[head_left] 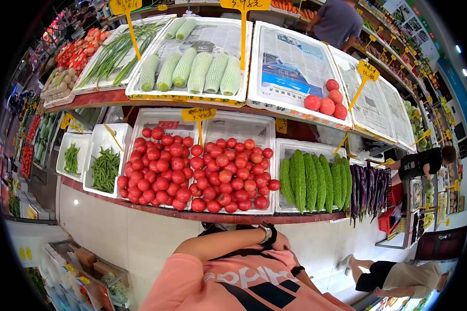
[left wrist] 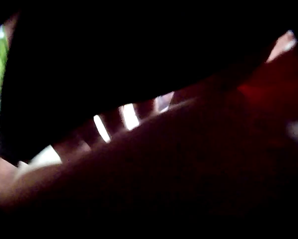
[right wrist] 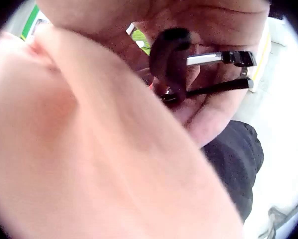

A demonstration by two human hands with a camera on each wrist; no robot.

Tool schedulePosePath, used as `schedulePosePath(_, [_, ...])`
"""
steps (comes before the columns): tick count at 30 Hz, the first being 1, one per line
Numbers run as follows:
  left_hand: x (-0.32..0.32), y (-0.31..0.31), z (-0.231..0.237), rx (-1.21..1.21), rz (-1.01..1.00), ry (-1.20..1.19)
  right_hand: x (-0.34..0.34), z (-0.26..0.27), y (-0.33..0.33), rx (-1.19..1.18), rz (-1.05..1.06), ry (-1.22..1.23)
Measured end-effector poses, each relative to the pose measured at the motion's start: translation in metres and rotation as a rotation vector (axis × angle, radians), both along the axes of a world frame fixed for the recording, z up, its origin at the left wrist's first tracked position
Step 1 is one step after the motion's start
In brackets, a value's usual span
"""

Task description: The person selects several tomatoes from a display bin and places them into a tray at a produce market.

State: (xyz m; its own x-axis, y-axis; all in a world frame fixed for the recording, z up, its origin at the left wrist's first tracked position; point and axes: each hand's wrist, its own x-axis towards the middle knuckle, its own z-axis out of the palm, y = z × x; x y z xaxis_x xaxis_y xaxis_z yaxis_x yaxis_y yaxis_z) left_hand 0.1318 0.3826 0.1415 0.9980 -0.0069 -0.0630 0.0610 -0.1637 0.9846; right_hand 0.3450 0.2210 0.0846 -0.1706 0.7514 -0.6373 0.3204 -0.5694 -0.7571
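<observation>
In the head view my left arm crosses in front of the pink shirt [head_left: 244,269], a black band with a pale face [head_left: 269,234] around its wrist. My left hand [head_left: 281,242] is at the waist, its back upward and its fingers out of sight. The left wrist view is mostly dark and blurred. The right forearm wears a black band [head_left: 297,270], and the hand beyond it is hidden there. Close up in the right wrist view, my right hand [right wrist: 223,25] has its fingers curled round a slim black and silver thing [right wrist: 203,59], whose kind I cannot tell.
A stall edge [head_left: 233,218] runs just ahead, holding tomatoes [head_left: 161,171], bitter melons [head_left: 316,181], eggplants [head_left: 368,192] and green peppers [head_left: 105,168]. Netted gourds [head_left: 200,72] lie on the upper shelf. A person in black shorts [head_left: 379,277] stands at the lower right.
</observation>
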Motion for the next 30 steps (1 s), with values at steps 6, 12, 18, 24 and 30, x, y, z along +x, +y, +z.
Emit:
schedulePosePath(6, [-0.004,0.017,-0.021,0.32,-0.039,0.263,0.0,0.081,0.02,-0.242,-0.001,0.074])
schedulePosePath(12, [-0.016,0.006,-0.018,0.448,0.068,0.293,0.004,0.112,0.055,-0.304,0.276,-0.019])
schedulePosePath(18, [-0.001,0.013,0.003,0.798,0.19,0.178,-0.007,0.062,0.09,-0.023,0.486,-0.192])
schedulePosePath(24, [-0.019,0.011,0.002,0.667,0.415,0.062,-0.002,0.017,0.095,-0.003,0.531,-0.075])
schedulePosePath(30, [-0.112,0.021,-0.007,0.398,0.764,0.363,0.002,0.053,0.104,-0.461,0.222,0.281])
